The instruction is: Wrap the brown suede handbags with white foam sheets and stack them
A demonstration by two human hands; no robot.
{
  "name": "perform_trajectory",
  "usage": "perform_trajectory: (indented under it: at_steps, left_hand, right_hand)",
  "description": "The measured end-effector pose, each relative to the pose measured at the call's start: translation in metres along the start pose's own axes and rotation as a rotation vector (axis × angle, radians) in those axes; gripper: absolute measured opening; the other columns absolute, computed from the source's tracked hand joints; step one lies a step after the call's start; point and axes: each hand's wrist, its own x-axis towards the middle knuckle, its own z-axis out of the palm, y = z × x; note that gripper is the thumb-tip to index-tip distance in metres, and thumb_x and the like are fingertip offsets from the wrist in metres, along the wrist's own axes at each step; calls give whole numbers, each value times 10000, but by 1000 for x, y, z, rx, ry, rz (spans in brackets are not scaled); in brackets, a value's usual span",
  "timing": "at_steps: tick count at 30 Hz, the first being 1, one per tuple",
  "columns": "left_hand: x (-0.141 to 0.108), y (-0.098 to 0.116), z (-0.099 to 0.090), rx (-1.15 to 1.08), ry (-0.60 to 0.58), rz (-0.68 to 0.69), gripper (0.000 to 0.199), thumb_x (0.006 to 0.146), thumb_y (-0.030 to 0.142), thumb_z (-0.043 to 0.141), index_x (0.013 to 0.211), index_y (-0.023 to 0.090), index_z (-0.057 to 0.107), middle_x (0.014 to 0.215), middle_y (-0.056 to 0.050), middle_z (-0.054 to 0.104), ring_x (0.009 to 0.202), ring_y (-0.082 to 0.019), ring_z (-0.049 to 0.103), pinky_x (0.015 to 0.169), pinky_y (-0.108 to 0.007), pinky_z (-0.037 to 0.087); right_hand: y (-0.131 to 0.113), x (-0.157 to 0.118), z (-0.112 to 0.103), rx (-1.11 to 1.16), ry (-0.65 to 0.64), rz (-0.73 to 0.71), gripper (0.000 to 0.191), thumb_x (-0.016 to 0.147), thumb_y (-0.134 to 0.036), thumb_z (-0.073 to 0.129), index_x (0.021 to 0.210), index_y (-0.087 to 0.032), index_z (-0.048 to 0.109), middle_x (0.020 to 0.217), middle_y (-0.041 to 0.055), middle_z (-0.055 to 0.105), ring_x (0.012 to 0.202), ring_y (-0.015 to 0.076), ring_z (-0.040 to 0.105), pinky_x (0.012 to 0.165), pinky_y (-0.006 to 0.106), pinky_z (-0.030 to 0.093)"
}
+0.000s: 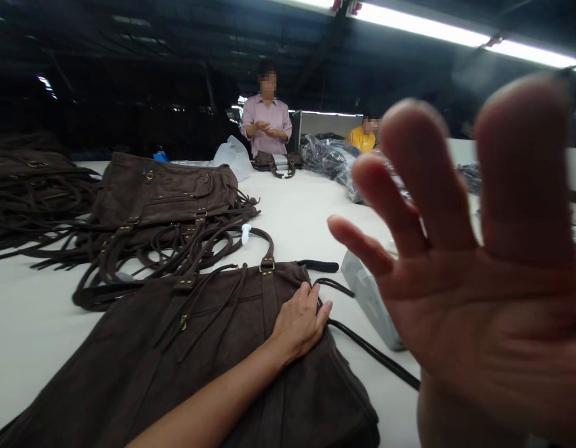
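A dark brown handbag [213, 367] lies flat in front of me, with brass-coloured fittings, thin hanging laces and looped handles reaching away. My left hand [301, 320] rests palm down on the bag's right side near its top edge, fingers stretched out and open. Close to the camera on the right, my right hand [484, 280] is raised with its palm towards me, fingers spread, holding nothing. It hides part of a grey-white plastic item [372, 302] beside the bag. Dark cords [376, 353] run out from the bag's right side.
Another brown bag [162, 193] lies beyond on the white table [288, 214], and more bags [31, 180] are piled at the far left. Across the table stands a person [267, 118] behind a bag. Plastic-wrapped goods [329, 155] lie near a person in yellow [361, 138].
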Motion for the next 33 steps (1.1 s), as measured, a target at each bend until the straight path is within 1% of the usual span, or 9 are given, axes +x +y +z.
perform_trajectory:
  at_steps: [3,6,9,12,18,22,26,29,33]
  left_hand:
    - [-1,-1,3,18,45,3,461,985,444,334,1324,179,501,1145,-93,561,1048,-237,594,899,-376,528]
    - [-2,-1,5,28,115,-4,470,967,412,393,1344,141,465,1175,-122,545,1124,-279,545,928,-428,516]
    - [-1,-3,9,45,209,-13,582,951,401,436,1414,59,353,1281,-193,495,1229,-319,464,1046,-500,428]
    - [-2,-6,14,74,277,-19,689,950,414,442,1449,-21,252,1444,-271,366,1361,-358,347,1134,-527,326]
    - [0,-7,23,134,188,57,726,947,403,406,1445,-89,215,1541,-325,209,1463,-370,193,1174,-547,262]
    - [-3,-1,19,147,136,50,765,906,416,453,1441,-91,248,1520,-324,263,1450,-372,227,1172,-529,275]
    - [-11,5,14,200,100,14,835,894,571,421,1464,-22,276,1552,-251,249,1459,-315,230,1188,-408,286]
    - [-10,3,14,141,28,42,887,909,584,380,1484,-58,168,1562,-282,174,1479,-324,144,1214,-403,209]
    - [-4,1,19,154,-19,56,961,890,608,381,1471,-113,125,1551,-335,144,1475,-369,131,1216,-419,151]
  right_hand:
    - [31,-5,5,263,92,41,402,960,-578,369,1169,-385,653,1260,-78,654,1232,217,579,976,374,539]
    - [97,-18,0,139,310,350,337,893,-440,566,1100,-196,674,1067,64,721,942,198,691,802,322,576]
    - [168,-36,-7,-66,360,675,226,823,-305,616,949,-131,689,809,50,707,675,131,650,635,239,540]
    - [213,-50,-5,-149,303,849,197,817,-280,605,723,-118,667,632,27,647,513,103,562,520,220,480]
    - [232,-44,15,-56,156,853,413,852,-474,598,683,-105,671,639,48,657,593,124,596,578,225,487]
    - [233,-29,20,-231,32,860,542,774,-624,628,576,-120,635,511,31,577,566,148,562,537,237,433]
    - [238,-22,22,-454,-77,866,622,777,-689,521,466,-154,581,448,64,542,517,186,542,503,282,388]
    - [254,-19,19,-562,-135,825,623,816,-652,420,512,-160,650,562,128,652,612,256,624,585,333,441]
    - [278,-21,12,-510,-166,805,526,746,-650,516,634,-186,735,641,130,709,692,311,676,644,370,503]
